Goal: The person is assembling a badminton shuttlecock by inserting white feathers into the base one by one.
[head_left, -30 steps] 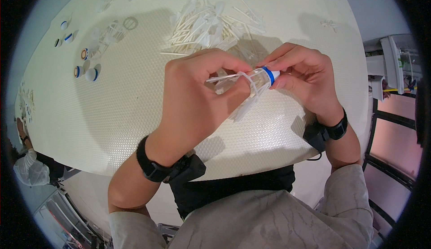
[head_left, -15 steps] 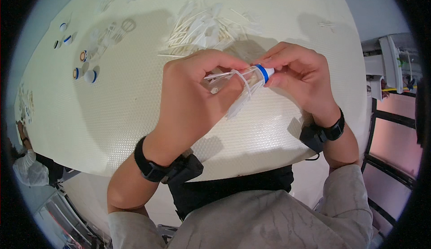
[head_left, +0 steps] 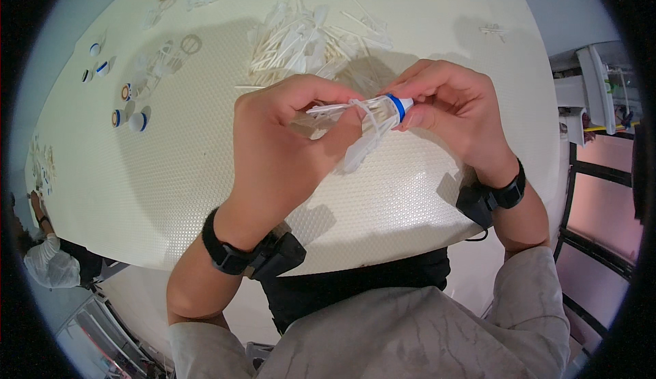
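Observation:
Over the table, a shuttlecock (head_left: 380,114) lies sideways between my hands, its white head with a blue band toward the right. My left hand (head_left: 280,123) pinches its white, feather-like skirt pieces and ring between thumb and fingers. On the other side, the fingers and thumb of my right hand (head_left: 461,109) are closed on the blue-banded head (head_left: 407,104). Just beyond my hands is a loose pile of white feather-like pieces (head_left: 297,47) with thin stems. My left fingers partly hide the skirt's open end.
Several loose shuttlecock heads (head_left: 138,122) lie at the left, beside clear plastic skirt parts (head_left: 160,64). More white pieces (head_left: 492,29) are at the far right of the table (head_left: 184,208). A co-worker (head_left: 51,256) is at the far left edge. Shelving (head_left: 593,82) stands on the right.
Both hands have shifted slightly left with the shuttlecock. The right fingers have changed their place on its head, and more of the white end shows.

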`<state>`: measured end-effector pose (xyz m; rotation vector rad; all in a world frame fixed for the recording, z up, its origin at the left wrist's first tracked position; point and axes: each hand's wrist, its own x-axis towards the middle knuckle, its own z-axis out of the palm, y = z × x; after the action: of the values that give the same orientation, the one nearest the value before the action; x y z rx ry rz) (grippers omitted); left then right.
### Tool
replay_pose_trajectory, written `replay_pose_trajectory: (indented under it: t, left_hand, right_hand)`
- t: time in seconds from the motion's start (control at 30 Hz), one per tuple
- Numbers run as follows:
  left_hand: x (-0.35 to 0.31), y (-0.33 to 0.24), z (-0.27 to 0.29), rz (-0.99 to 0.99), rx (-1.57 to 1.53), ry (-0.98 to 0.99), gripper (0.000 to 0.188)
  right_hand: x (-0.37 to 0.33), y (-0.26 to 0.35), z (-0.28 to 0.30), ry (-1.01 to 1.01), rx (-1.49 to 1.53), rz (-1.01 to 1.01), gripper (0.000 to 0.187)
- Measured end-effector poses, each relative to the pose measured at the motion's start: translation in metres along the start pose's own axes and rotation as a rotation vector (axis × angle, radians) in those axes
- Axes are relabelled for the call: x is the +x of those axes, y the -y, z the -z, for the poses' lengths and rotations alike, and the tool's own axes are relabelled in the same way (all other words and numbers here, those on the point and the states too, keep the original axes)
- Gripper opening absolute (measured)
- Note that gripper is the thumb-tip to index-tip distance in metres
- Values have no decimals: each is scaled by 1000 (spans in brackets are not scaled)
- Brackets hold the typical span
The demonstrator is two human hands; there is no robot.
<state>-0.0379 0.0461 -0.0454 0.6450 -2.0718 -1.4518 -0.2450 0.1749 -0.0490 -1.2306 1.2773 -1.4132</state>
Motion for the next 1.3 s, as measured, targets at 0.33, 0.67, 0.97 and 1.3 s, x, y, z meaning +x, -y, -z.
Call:
replay_pose_trajectory:
  t: [0.33,0.67,0.97,1.3]
  left_hand:
    - [2,4,-4,-27,-46,-23,12]
    - [7,10,-6,-62,-82,-65,15]
    - [6,-3,6,-97,-5,-106,14]
    - [24,7,26,-351,471,-249,6]
  right_hand:
    - [-1,-3,5,70,-18,17,23]
    - [0,2,0,-5,-62,17,22]
    - [2,-1,15,-5,-27,7,26]
    - [23,2,57,-546,399,35,17]
